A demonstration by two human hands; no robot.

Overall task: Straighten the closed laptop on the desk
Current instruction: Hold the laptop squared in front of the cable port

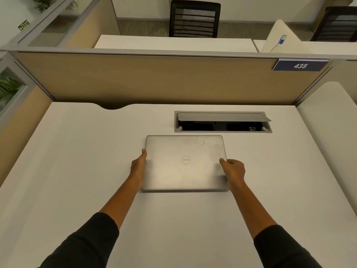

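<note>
The left hand [138, 169] shows only its thumb and edge; its fingers are hidden along the laptop's [185, 163] left side, where motion blur smears hand and near corner together. The right hand's [232, 171] fingers curl out of sight at the right edge. Inside the far cable box [223, 121], the sockets are too dark to tell. Both sleeves [85, 242] run off the near edge.

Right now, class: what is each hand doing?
Left hand: pressed flat along the left edge of the closed laptop.
Right hand: curled around the laptop's right edge, gripping it.
</note>
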